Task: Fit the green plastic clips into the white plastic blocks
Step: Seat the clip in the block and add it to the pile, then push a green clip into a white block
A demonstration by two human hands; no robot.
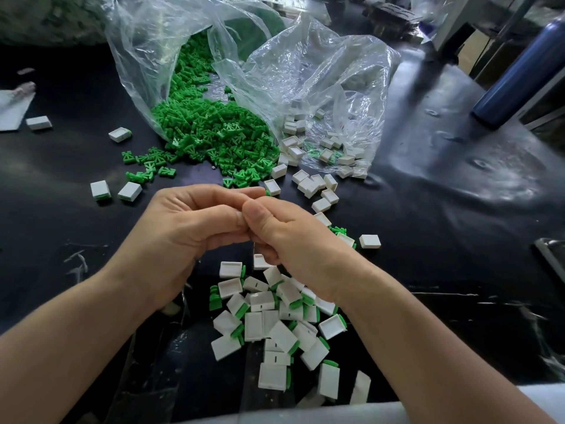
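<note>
My left hand [183, 221] and my right hand [284, 237] meet above the middle of the black table, fingers curled and pressed together. A sliver of a green clip [267, 193] shows at my left fingertips. The edge of a white block [261, 262] shows under my right hand's curled fingers. The rest of what they hold is hidden. Loose green clips [211, 133] spill from a clear bag [146, 56] at the back. Empty white blocks [315, 185] spill from a second clear bag [321, 75]. Blocks with green clips fitted [275, 319] lie heaped below my hands.
Stray white blocks lie at the left [101, 189] [39, 122] and at the right [370, 241]. A dark blue bottle [519, 71] leans at the far right. A metal tray corner [553, 255] sits at the right edge. The table's front edge runs along the bottom.
</note>
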